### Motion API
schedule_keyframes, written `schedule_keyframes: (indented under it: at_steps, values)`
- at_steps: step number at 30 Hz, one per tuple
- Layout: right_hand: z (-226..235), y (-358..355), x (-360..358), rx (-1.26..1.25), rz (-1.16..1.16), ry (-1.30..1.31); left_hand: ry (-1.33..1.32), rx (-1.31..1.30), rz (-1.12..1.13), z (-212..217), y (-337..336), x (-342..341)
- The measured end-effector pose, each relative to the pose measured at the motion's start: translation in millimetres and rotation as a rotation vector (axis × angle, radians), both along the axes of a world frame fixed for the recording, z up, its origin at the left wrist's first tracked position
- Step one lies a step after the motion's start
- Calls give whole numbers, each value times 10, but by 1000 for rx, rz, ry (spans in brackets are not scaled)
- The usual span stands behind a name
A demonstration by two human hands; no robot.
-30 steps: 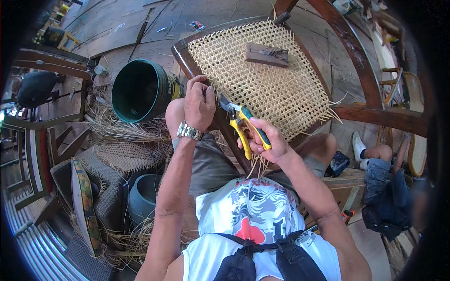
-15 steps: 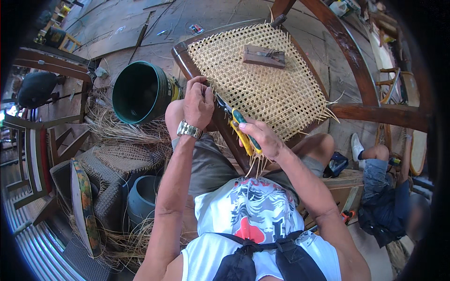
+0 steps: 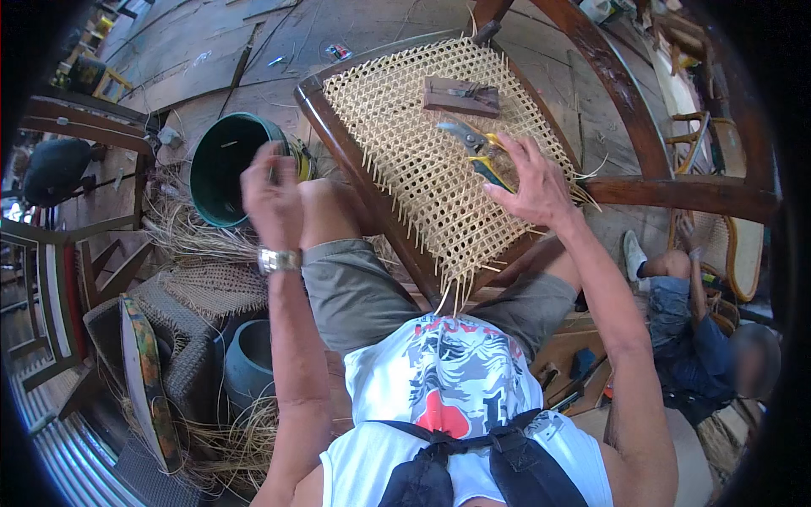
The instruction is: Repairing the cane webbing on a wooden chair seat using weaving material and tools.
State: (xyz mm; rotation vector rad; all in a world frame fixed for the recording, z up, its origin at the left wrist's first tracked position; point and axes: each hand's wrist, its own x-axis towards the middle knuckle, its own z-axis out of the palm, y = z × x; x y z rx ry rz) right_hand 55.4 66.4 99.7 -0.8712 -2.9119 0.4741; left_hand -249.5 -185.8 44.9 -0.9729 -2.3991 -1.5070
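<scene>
A wooden-framed seat with woven cane (image 3: 397, 127) lies across my knees, loose strand ends sticking out along its edges. Over the weave, my right hand (image 3: 541, 186) loosely holds a pair of snips (image 3: 477, 148) with yellow and green handles, thumb and fingers on either side of the grips. The blades point away to the left, just above or on the cane. At the near rim of the dark green bucket (image 3: 196, 173), my left hand (image 3: 274, 198) is raised, somewhat blurred, its bent fingers apart. A small pale sliver (image 3: 228, 144) shows inside the bucket.
A dark wooden block (image 3: 460, 97) rests on the cane. Loose fibres (image 3: 194, 220) and a blue-grey container (image 3: 247, 363) are at my left. A curved wooden frame (image 3: 621, 84) rises at the far right. Another person (image 3: 701, 363) sits to the right.
My left hand has left the seat's edge and swung left to the bucket. My right hand has carried the snips up and right over the weave. A pale sliver now shows in the bucket.
</scene>
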Motion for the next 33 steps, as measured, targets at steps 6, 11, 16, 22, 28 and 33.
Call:
schedule_keyframes:
  at_steps: [6,11,16,22,28,33]
  values:
    - [-195,-181,-273,9,-196,314,-4,-350,-296,-19,205,744]
    - [-339,-613,-815,-514,-184,449,15,-267,-327,-64,271,714]
    - [-430,-805,-1155,-420,-122,448,24,-337,-306,-88,261,762]
    - [-469,-849,-1208,-471,-44,316,-2,-350,-315,-61,360,803]
    - [-487,-872,-1229,-460,-72,301,-23,-465,-253,-54,466,805]
    - [-493,-936,-1167,-405,-55,212,-135,-437,-361,-134,485,654]
